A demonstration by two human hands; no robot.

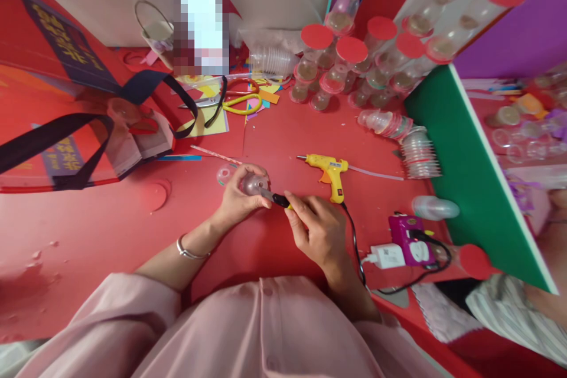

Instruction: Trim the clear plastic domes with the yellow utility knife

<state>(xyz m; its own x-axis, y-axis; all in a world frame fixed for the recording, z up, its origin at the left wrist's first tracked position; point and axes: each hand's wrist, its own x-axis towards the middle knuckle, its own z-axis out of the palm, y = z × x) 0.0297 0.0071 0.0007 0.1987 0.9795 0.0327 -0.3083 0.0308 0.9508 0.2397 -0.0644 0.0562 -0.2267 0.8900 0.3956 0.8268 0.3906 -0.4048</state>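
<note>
My left hand (234, 194) is wrapped round a small clear plastic cup (253, 184), held just above the red table. In my right hand (316, 225) is a utility knife (280, 199) with a black and yellow handle. Its blade meets the cup near the rounded end; how deep it goes, I cannot tell. A clear plastic piece with a hole (225, 174) lies on the table just beyond my left hand. To the right rests a yellow hot glue gun (328, 172), its nozzle pointing left and a glue stick in its back.
Red-capped cup hourglasses (330, 80) stand at the back right. Stacked clear cups (420, 153) lie by a green divider (478, 183). A purple power adapter (411, 241) with cables sits at right. Scissors (243, 103) lie on paper scraps; red bags (62, 88) stand at left.
</note>
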